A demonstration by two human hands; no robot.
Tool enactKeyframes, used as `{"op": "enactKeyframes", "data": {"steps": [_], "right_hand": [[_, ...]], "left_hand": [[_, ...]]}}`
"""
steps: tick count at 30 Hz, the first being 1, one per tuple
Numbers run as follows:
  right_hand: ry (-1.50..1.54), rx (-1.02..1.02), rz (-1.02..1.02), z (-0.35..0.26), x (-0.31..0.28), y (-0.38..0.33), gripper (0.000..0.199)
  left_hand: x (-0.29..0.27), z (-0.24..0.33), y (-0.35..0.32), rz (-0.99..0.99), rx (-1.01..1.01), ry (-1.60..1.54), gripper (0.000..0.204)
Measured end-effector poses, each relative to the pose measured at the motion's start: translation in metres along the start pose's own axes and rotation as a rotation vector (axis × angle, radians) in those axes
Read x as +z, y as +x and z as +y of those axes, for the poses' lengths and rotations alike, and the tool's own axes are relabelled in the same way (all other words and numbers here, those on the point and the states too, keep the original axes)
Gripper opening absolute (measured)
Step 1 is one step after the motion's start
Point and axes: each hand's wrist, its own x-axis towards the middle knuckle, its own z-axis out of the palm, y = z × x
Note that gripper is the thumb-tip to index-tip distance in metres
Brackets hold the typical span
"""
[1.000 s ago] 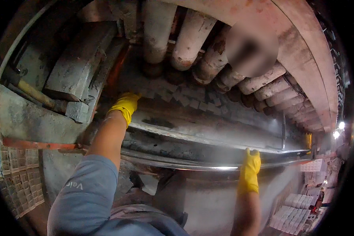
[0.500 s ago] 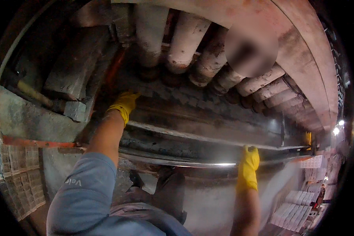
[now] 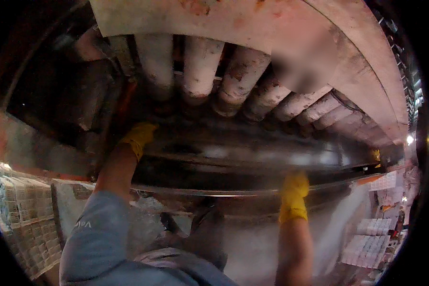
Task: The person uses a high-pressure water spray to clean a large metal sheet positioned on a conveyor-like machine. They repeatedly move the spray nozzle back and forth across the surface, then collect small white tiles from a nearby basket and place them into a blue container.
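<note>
In a yellow glove, my left hand (image 3: 140,137) is at the left end of a long dark panel (image 3: 219,151), its blurred fingers closed over the panel's end. My right hand (image 3: 294,190), also gloved in yellow, is closed at the panel's near edge, well to the right; motion smears its fingers. The panel lies lengthwise from left to right inside a machine opening, with light glinting off its surface. Both arms reach over the bright metal front edge (image 3: 224,194) of the opening. The undersides of the panel and of my fingers are hidden.
A row of thick, dirty pale cylinders (image 3: 201,71) slants above the panel, under a curved pale cover (image 3: 224,21). Stacked whitish gridded pieces (image 3: 26,205) stand at the left. More pale stacks (image 3: 369,243) are at the right. My feet show below the front edge.
The panel has shifted and tilted, and its surface now catches light. My right hand has moved up towards the cylinders. The view has shifted too, with the cylinders lower in the picture.
</note>
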Motion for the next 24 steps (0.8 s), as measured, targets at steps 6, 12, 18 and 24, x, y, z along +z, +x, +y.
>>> {"op": "enactKeyframes", "data": {"steps": [6, 12, 18, 24], "right_hand": [[-0.06, -0.022, -0.064, -0.005, 0.022, 0.031, 0.06], [-0.305, -0.271, -0.013, 0.056, 0.115, 0.102, 0.058], [-0.108, -0.219, -0.02, 0.06, 0.118, 0.12, 0.061], [-0.145, -0.226, -0.064, 0.013, 0.068, 0.079, 0.062]], "left_hand": [[-0.032, -0.009, 0.004, -0.128, -0.049, 0.032, 0.047], [-0.084, 0.015, -0.02, -0.152, 0.088, 0.01, 0.043], [-0.076, 0.014, -0.057, 0.243, 0.093, -0.044, 0.041], [-0.035, -0.012, -0.047, 0.541, 0.104, -0.234, 0.036]]}}
